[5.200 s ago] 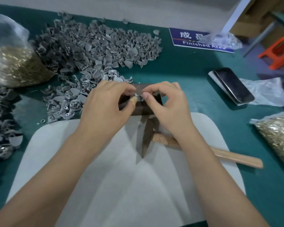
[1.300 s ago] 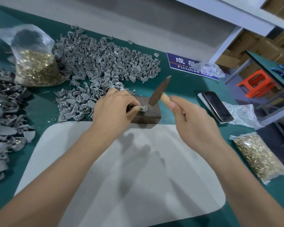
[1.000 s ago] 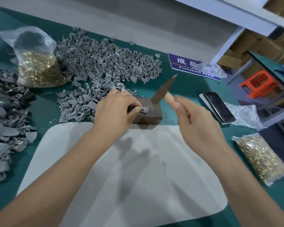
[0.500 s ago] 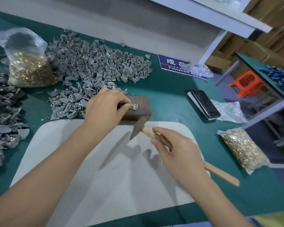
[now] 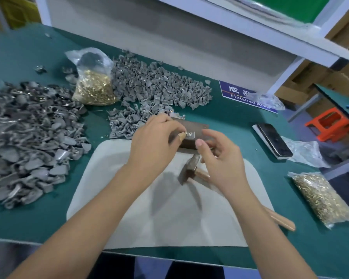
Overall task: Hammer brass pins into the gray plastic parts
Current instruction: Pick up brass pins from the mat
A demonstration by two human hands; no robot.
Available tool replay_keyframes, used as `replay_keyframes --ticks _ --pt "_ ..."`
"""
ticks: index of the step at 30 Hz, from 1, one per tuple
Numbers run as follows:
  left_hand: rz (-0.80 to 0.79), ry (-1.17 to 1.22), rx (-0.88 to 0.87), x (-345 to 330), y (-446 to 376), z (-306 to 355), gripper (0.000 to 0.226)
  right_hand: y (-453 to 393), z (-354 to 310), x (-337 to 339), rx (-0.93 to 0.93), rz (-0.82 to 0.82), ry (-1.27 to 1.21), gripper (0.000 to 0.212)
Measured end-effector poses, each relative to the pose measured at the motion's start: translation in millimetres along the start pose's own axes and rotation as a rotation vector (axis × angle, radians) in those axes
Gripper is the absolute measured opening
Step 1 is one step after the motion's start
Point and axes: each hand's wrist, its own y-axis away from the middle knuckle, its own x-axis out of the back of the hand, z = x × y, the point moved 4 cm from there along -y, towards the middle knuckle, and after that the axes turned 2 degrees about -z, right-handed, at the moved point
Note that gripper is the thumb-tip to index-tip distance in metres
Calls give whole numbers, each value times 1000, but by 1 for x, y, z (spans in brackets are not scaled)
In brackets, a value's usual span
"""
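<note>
We see the fingers (image 5: 183, 131) of the left hand (image 5: 155, 141) curled, thumb and forefinger pinching one small gray plastic part with a brass pin (image 5: 190, 135) on top of the single dark brown block (image 5: 195, 131). The left wrist is bent down, the forearm running back toward us. Just right of that pinch, our right hand (image 5: 222, 160) hovers with its fingers loosely spread and holding nothing, the forefinger tip close to the part but apart from it.

Beneath the right hand lies one hammer with a dark metal head and pale wooden handle (image 5: 189, 171), resting on the one pale gray mat (image 5: 149, 218); its handle runs out to the right past the forearm.

Beyond the left fingers sits a loose heap of gray plastic parts (image 5: 159, 91), and far left of them a second, darker heap (image 5: 28, 137). We count two clear bags of brass pins: one behind and left of the fingers (image 5: 93, 87), one well to the right (image 5: 320, 196). Right of the right hand lies one black phone (image 5: 274, 140) on the green desk (image 5: 230, 115), with a blue sign (image 5: 242, 95) further back.
</note>
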Motion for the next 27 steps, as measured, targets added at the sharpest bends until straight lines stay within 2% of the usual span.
replay_keyframes --ticks 3,8,13,17,21,27 --pt "81 -14 36 37 22 -12 8 -6 -28 -34 112 -91 -87 13" --pt "183 -134 133 102 56 -58 10 -12 -67 -113 170 -259 -99 12" --pt "258 -343 298 156 83 -107 11 -10 -107 -199 271 -389 -27 13" --pt "295 -413 409 185 94 -139 11 -11 -132 -253 301 -493 79 12" --pt "288 -370 485 195 100 -158 12 -12 -140 -277 310 -517 105 15" --pt "297 -300 481 196 100 -162 18 -16 -135 -281 306 -520 113 16"
